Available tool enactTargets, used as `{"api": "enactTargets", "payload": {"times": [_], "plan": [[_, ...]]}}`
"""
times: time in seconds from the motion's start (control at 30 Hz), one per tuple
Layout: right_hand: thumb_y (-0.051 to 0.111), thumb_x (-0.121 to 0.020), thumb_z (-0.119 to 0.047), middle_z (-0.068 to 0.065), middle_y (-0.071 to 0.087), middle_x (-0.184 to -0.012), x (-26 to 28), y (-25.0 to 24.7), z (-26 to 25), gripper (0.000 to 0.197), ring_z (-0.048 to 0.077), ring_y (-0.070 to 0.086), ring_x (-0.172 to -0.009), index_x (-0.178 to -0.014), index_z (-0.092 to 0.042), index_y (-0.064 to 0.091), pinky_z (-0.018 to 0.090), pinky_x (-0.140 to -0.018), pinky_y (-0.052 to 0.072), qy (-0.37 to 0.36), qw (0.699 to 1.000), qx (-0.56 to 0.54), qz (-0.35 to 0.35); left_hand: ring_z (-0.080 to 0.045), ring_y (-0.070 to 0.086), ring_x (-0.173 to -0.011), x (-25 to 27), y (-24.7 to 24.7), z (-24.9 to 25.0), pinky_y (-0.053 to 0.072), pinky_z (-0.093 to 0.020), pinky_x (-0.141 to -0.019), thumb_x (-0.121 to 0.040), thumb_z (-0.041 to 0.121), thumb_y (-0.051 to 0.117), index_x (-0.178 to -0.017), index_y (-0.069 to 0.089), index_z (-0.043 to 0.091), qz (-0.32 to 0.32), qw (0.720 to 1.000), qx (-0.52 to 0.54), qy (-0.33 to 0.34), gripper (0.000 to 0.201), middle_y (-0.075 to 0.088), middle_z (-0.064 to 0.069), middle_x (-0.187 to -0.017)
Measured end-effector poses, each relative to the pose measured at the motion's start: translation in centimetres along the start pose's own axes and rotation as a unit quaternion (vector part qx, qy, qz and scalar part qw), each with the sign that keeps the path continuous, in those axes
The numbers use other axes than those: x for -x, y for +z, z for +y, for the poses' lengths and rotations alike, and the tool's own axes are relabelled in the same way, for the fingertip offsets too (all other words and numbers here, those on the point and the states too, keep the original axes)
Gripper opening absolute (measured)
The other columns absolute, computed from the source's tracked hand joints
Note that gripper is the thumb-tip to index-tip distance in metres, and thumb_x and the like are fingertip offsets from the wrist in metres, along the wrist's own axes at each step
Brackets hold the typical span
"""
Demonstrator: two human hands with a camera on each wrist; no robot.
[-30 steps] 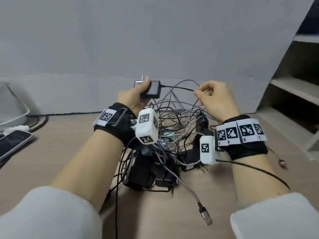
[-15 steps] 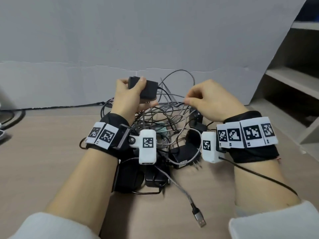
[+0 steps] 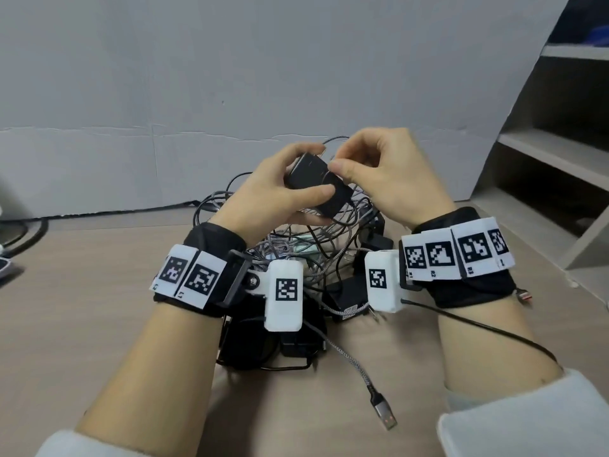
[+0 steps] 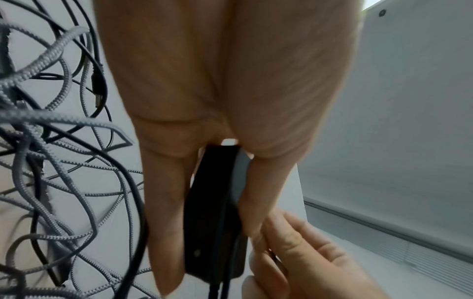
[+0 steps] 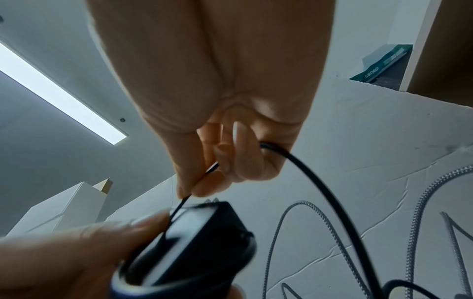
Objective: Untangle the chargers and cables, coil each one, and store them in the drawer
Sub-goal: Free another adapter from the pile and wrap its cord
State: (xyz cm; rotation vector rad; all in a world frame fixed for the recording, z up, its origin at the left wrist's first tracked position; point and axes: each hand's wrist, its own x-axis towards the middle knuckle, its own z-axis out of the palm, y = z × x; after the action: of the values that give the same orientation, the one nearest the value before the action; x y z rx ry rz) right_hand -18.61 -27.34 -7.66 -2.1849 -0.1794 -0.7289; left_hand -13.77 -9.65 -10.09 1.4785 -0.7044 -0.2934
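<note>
Your left hand clasps the black charger above the tangled pile, while your right hand, just beside that grip, pinches its thin black cable, seemingly to wind it round the body.

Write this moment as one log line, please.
left hand: grips black charger | right hand: pinches its thin black cable | cable tangle: on table | drawer: unseen
</note>
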Motion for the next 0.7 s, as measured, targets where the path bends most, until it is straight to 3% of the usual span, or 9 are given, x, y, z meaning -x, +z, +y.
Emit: {"api": "enactTargets", "payload": {"times": [0.13, 0.2, 0.3, 0.37, 0.43, 0.5, 0.6, 0.7], "plan": [[0.079, -0.083, -0.023, -0.001, 0.073, -0.078, 0.0, -0.4, 0.2, 0.008, 0.020, 0.068, -0.076, -0.084, -0.019, 0.073, 0.034, -0.074, 0.056, 0.002, 1.000, -0.016, -0.007, -0.034, 0.072, -0.101, -0.2, -0.6, -0.5, 0.061, -0.048, -0.078, -0.095, 0.003, 0.064, -0.139, 0.050, 0.012, -0.014, 0.999, 0.018, -0.029, 0.047, 0.066, -0.015, -0.115], [0.076, -0.087, -0.015, 0.002, 0.074, -0.084, 0.1, -1.1, 0.6, 0.006, 0.013, 0.067, -0.077, -0.092, -0.014, 0.074, 0.027, -0.075, 0.053, 0.019, 0.999, 0.004, -0.038, -0.026, 0.070, -0.099, -0.4, -1.2, -0.8, 0.060, -0.039, -0.076, -0.094, 0.009, 0.068, -0.136, 0.052, 0.011, -0.004, 0.999, 0.006, -0.036, 0.045, 0.069, -0.009, -0.111], [0.066, -0.093, -0.007, 0.001, 0.074, -0.084, 0.5, -2.2, 1.2, 0.009, 0.006, 0.065, -0.076, -0.096, -0.012, 0.074, 0.018, -0.075, 0.050, 0.040, 0.996, 0.028, -0.072, -0.018, 0.062, -0.093, -0.4, -1.6, -1.1, 0.046, -0.028, -0.075, -0.084, 0.025, 0.074, -0.118, 0.063, 0.014, -0.006, 0.999, -0.033, -0.040, 0.037, 0.072, -0.001, -0.104], [0.064, -0.095, -0.008, -0.001, 0.073, -0.082, 0.4, -2.3, 1.5, 0.010, 0.003, 0.064, -0.075, -0.096, -0.011, 0.073, 0.009, -0.072, 0.047, 0.040, 0.996, 0.036, -0.065, -0.020, 0.058, -0.093, -0.5, -1.6, -1.3, 0.045, -0.026, -0.073, -0.082, 0.025, 0.071, -0.116, 0.065, 0.007, -0.021, 0.998, -0.011, -0.050, 0.039, 0.069, -0.006, -0.106], [0.065, -0.095, -0.008, -0.003, 0.071, -0.083, 0.3, -2.1, 1.8, 0.009, 0.004, 0.064, -0.076, -0.097, -0.014, 0.072, 0.006, -0.071, 0.044, 0.040, 0.997, 0.036, -0.049, -0.021, 0.054, -0.088, -0.4, -1.5, -1.2, 0.047, -0.022, -0.066, -0.085, 0.019, 0.068, -0.124, 0.059, -0.007, -0.039, 0.997, 0.030, -0.054, 0.048, 0.066, -0.012, -0.112], [0.065, -0.095, -0.007, -0.002, 0.071, -0.084, 0.1, -1.9, 2.2, 0.012, 0.005, 0.064, -0.077, -0.096, -0.017, 0.072, 0.013, -0.076, 0.049, 0.041, 0.998, 0.029, -0.036, -0.021, 0.052, -0.089, -0.4, -1.7, -1.1, 0.047, -0.021, -0.064, -0.088, 0.016, 0.064, -0.131, 0.054, -0.012, -0.055, 0.995, 0.062, -0.054, 0.052, 0.065, -0.014, -0.117], [0.063, -0.096, -0.006, 0.003, 0.071, -0.079, 0.0, -1.4, 2.7, 0.012, 0.011, 0.065, -0.073, -0.097, -0.011, 0.073, 0.034, -0.083, 0.056, 0.044, 0.998, 0.017, -0.049, -0.024, 0.051, -0.100, -0.2, -1.8, -0.7, 0.048, -0.020, -0.066, -0.093, 0.011, 0.058, -0.134, 0.051, -0.013, -0.069, 0.989, 0.116, -0.059, 0.049, 0.061, -0.018, -0.125], [0.064, -0.097, -0.012, 0.002, 0.073, -0.084, -0.1, -0.8, 2.9, 0.012, 0.016, 0.068, -0.075, -0.095, -0.020, 0.073, 0.041, -0.083, 0.057, 0.047, 0.997, 0.020, -0.062, -0.026, 0.058, -0.102, -0.1, -1.4, -0.6, 0.054, -0.026, -0.075, -0.094, 0.010, 0.055, -0.135, 0.050, -0.012, -0.080, 0.982, 0.159, -0.057, 0.047, 0.059, -0.021, -0.126]]}}
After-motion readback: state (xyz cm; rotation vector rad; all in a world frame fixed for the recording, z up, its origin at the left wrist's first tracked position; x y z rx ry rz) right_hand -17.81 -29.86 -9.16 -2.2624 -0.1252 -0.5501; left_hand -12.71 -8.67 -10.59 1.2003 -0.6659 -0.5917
